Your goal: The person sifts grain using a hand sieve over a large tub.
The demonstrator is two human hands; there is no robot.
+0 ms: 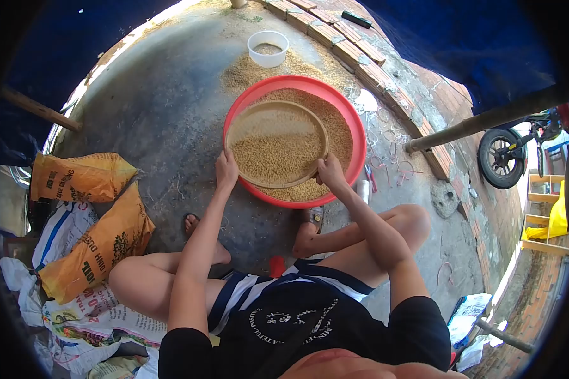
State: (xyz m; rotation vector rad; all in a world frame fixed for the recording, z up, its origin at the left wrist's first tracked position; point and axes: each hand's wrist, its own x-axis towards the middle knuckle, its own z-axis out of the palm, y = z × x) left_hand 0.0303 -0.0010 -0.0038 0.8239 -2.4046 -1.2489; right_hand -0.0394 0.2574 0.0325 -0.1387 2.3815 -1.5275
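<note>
A round, shallow sieve (277,158) with a tan rim is held over a large red basin (358,136). Grain covers the lower part of the sieve, and more grain (340,129) lies in the basin around it. My left hand (226,169) grips the sieve's left rim, fingers closed on it. On the right rim, my right hand (330,172) is closed as well. Beyond the basin, a white plastic tub (268,59) holds some grain and stands by a loose grain pile (237,72) on the floor.
Orange and white sacks (85,177) lie at the left. A row of bricks (385,82) curves along the right, near a wooden pole (480,123) and a motorbike wheel (501,158). A small red object (277,266) lies between my legs.
</note>
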